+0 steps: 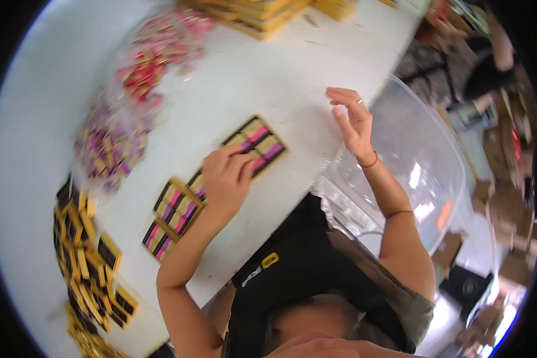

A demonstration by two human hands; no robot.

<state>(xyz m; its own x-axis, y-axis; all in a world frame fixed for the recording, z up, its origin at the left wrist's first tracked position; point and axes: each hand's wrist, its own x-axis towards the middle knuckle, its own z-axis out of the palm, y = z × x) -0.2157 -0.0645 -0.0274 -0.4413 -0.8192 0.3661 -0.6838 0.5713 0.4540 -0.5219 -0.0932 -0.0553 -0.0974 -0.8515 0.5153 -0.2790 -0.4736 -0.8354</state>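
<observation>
Your left hand (225,182) is lying over the near end of a rectangular black tray with a gold-coloured rim (255,136), set slantwise on the smooth white counter (304,71) and showing rows of small pink, purple and gold wrapped pieces (249,129). Its fingers are bending down onto the pieces, and whether that grip is pinching one, you can't tell from here. Your right hand (355,122) is hanging near the counter's edge, thumb and fingers apart, and nothing is showing in its grip.

For good work here, you should be pressing with fingertips only, squaring each piece to its row and leaving its neighbours undisturbed. Your free right hand could be steadying the tray's rim, since a light tray may well be sliding under a one-sided push.

Now the hard parts: your left hand and forearm are covering pieces and parts of the black-and-pink trays (179,206) behind it, so you're not getting a sure count. Blur is softening the wrappers; the clear plastic bags of purple and red-pink pieces (110,149) are running together, and the gold-coloured box stack (262,24) is being cut off at the top.
</observation>
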